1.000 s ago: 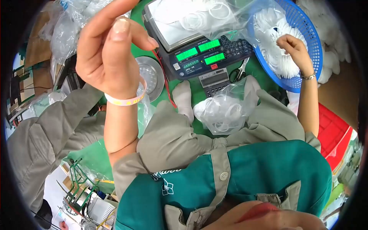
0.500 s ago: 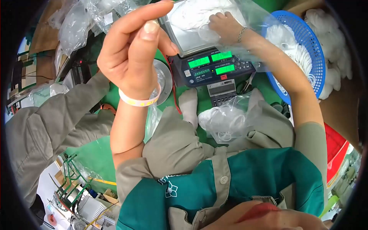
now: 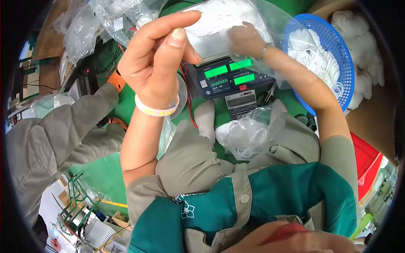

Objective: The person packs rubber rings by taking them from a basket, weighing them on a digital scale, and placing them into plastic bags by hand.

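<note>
A green floor (image 3: 221, 114) carries the work area. A cardboard box (image 3: 375, 122) and a red container (image 3: 366, 154) stand at the right; another person's grey trousers (image 3: 36, 156) show at the left.

Count: one weighing scale (image 3: 230, 87) with three lit green displays, one calculator (image 3: 241, 100), one perforated blue basket (image 3: 348, 78), one clear bag of white cords (image 3: 249, 133) between the feet.

White cords (image 3: 217, 21) lie on the scale pan; further white cords fill the basket. The left hand (image 3: 156, 63) is raised beside the pan, fingers loosely bent, thumb and index finger apart. The right hand (image 3: 245, 40) is over the pan, behind clear film (image 3: 280, 25); its grip cannot be determined.

The pan is cut off at the top edge. Display digits are blurred. Scissors (image 3: 268, 97) are partly hidden.
</note>
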A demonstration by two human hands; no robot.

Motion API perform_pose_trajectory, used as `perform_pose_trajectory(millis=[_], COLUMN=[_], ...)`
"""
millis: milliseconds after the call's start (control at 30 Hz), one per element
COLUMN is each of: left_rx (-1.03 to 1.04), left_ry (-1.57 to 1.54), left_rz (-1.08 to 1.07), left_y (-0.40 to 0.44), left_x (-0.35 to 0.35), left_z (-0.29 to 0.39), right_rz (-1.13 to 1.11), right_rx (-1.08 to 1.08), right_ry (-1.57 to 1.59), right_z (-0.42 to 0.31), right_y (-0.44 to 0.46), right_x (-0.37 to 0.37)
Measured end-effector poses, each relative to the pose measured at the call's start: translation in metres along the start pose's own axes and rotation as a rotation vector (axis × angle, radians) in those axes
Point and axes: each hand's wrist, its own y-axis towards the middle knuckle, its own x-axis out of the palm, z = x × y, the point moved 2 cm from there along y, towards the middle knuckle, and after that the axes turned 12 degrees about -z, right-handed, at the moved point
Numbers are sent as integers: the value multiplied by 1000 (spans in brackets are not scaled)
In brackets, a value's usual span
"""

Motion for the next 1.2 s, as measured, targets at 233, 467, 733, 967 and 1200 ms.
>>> perform_pose_trajectory(millis=[233, 467, 733, 967, 1200], left_rx=[-33, -101, 6, -216, -358], left_ry=[4, 201, 752, 725, 654], left_rz=[23, -768, -931, -695, -386], left_y=[0, -10, -29, -7, 1], left_x=[-4, 61, 142, 92, 36], left_z=[-5, -7, -43, -47, -47], right_rz=[-156, -73, 94, 192, 194], right_rx=[567, 469, 254, 154, 181], right_ry=[713, 268, 332, 372, 537], right_z=[91, 91, 84, 75, 85], right_y=[-21, -32, 57, 51, 26], right_x=[-14, 25, 17, -11, -25])
